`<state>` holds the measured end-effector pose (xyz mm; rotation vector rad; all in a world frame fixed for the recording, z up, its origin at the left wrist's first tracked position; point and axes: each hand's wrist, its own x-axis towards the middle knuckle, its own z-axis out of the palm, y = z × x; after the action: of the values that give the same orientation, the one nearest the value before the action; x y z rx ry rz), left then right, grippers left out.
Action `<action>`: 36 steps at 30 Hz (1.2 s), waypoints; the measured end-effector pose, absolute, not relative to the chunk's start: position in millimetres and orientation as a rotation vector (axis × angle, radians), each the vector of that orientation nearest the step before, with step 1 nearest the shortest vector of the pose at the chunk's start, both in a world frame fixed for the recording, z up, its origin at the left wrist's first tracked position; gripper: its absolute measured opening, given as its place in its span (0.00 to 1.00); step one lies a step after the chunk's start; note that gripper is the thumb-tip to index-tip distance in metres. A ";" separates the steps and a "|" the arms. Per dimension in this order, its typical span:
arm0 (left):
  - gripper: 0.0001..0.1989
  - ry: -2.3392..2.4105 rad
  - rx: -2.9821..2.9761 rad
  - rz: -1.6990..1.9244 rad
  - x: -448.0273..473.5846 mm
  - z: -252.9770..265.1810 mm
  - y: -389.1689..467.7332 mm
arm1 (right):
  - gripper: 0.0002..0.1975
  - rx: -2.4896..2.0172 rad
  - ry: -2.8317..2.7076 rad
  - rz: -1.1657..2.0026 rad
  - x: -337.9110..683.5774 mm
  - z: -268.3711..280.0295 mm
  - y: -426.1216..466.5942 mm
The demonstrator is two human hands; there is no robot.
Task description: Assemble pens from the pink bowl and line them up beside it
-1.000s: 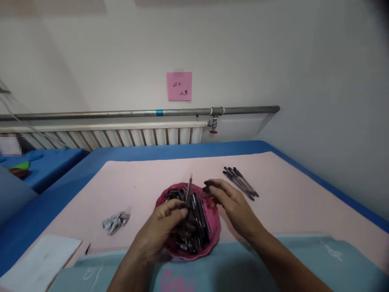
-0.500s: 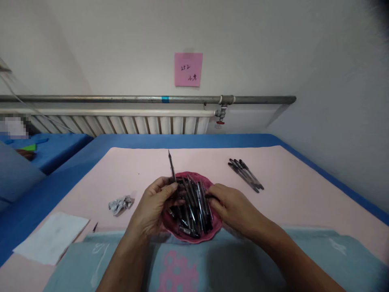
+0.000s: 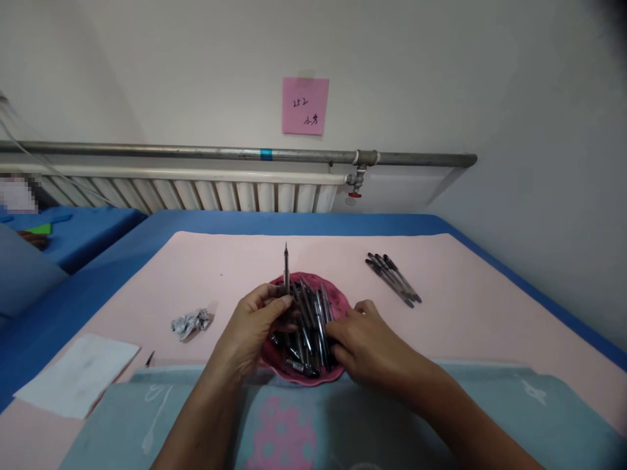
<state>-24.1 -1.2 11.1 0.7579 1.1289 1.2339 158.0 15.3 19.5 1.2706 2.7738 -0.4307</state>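
The person's left hand (image 3: pixel 255 323) and right hand (image 3: pixel 367 336) are bare, with slender fingers (image 3: pixel 341 329), and the left forearm (image 3: pixel 202 405) and right forearm (image 3: pixel 443 395), uncovered as far as they show, broaden smoothly from narrower wrists (image 3: pixel 231 364) toward the near edge, any sleeves out of view.

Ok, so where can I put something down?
The pink sheet is bare right of the loose pens, out to the blue border, and between those pens and the pink container. It's crowded at the container, with more pens, the left hand and the right hand. A crumpled wad lies on the left.
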 end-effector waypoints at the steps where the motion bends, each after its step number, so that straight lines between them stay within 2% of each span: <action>1: 0.07 1.131 0.764 1.230 -24.2 10.8 -1.3 | 0.05 1.253 2.784 -0.458 158.1 20.3 15.1; 7: 0.09 1.134 0.789 1.223 -24.0 7.9 -1.7 | 0.02 1.227 2.767 -0.562 155.8 15.9 15.4; 15: 0.09 1.135 0.816 1.203 -22.9 7.9 -2.6 | 0.06 1.265 2.780 -0.548 158.0 12.9 18.6; 21: 0.07 1.140 0.822 1.185 -23.2 8.9 -2.9 | 0.09 1.391 2.804 -0.867 167.6 21.1 23.3; 30: 0.06 1.128 0.830 1.185 -22.7 7.0 -3.6 | 0.02 1.251 2.721 -0.445 154.4 15.9 17.8; 36: 0.06 1.164 0.836 1.184 -22.5 9.9 -3.0 | 0.08 1.266 2.673 -0.407 151.3 19.6 19.5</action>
<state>-22.5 -3.0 9.9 0.8362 1.1641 1.1837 151.3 19.5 19.6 1.2663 2.6726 -0.4073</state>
